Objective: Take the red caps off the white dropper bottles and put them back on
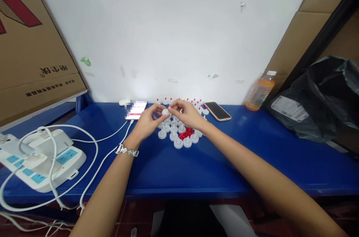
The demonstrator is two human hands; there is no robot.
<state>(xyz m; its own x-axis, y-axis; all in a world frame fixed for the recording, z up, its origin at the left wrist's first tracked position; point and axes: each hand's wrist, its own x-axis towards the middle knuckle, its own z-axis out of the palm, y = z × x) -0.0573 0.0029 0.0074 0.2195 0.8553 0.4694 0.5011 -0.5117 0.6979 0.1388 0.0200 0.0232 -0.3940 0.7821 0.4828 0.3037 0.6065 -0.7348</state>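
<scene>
White cap, held above the worktop between both hands. Pinched along its edge by the left hand, grip closed to the cap's width, seemingly for steadiness. Right hand just beside, fingertips nearly together, against or near the cap; impossible to tell about anything small inside that grip. Direction and long axis of the held cap also impossible to tell, behind fingers. Below, loose spouted caps, spouts upward, long axes vertical, clustered around small red tips, probably for easy reach. Farther back, red-tipped caps, likewise upright.
</scene>
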